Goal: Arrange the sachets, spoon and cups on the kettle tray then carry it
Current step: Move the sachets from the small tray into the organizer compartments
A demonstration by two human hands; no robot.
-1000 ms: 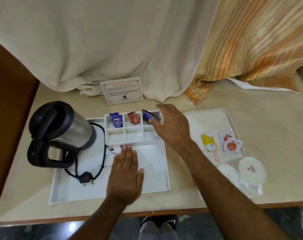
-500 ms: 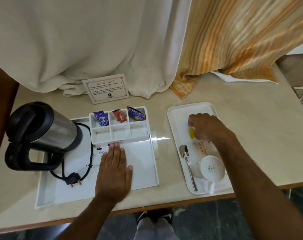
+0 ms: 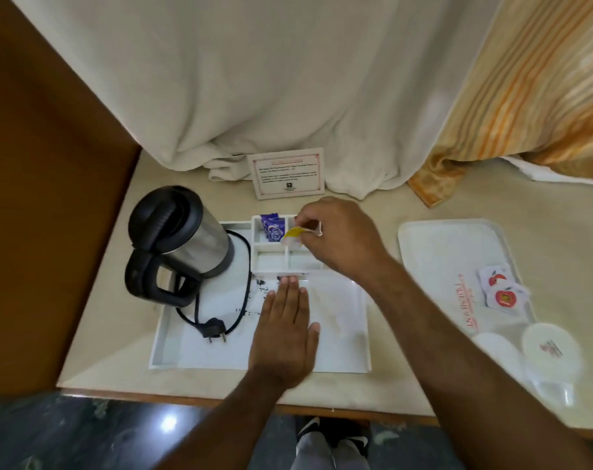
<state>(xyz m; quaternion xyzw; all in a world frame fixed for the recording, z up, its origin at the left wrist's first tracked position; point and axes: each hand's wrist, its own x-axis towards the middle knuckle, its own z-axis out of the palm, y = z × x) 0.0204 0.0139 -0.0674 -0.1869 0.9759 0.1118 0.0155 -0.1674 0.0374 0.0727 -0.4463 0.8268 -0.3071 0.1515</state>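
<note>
The white kettle tray (image 3: 335, 354) holds a steel and black kettle (image 3: 183, 242) at its left and small compartments at its back. A purple sachet (image 3: 273, 228) stands in the left compartment. My right hand (image 3: 339, 237) hovers over the compartments and pinches a yellow sachet (image 3: 293, 232). The hand hides the other compartments. My left hand (image 3: 286, 334) lies flat on the tray floor, fingers together. On a second white tray (image 3: 434, 252) to the right lie two white sachets with red prints (image 3: 503, 290) and two upturned white cups (image 3: 549, 351). No spoon is visible.
A printed card (image 3: 286, 173) stands behind the kettle tray, against a white curtain (image 3: 254, 79). An orange striped curtain (image 3: 532, 96) hangs at the right. The kettle's cord and plug (image 3: 215, 329) lie on the tray floor. A brown wooden panel (image 3: 51, 198) borders the counter's left.
My right hand picked the yellow sachet off the right tray and carried it left to the compartments. The left hand stayed flat on the kettle tray. The camera swung left.
</note>
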